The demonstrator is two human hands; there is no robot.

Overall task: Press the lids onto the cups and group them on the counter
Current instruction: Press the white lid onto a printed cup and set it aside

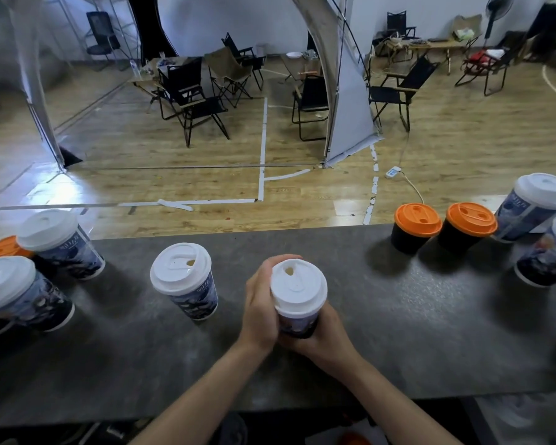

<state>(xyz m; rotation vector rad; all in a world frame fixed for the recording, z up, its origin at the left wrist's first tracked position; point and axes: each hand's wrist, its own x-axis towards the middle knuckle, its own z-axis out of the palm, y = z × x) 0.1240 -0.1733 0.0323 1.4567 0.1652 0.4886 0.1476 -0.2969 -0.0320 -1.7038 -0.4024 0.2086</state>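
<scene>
Both hands are gripping a cup [297, 322] at the middle of the counter [398, 332], toward its near edge. The left hand [259, 311] is wrapping round the cup's left side, its fingers curling behind the white lid [298, 289]. The right hand [328, 335] is clasping the lower body from the right, and the two hands are meeting at the cup's near side. The lid is sitting on the cup with its sip hole facing away; whether the cup is resting on the counter I cannot tell. Near it on the left, a second cup [196, 300] is standing alone under a white lid. At far left a left pair [61, 244] of white-lidded cups is standing beside an orange lid [4, 248]. On the right, two black cups [414, 228] with orange lids are standing side by side, with a right pair [533, 207] of white-lidded cups just beyond.
</scene>
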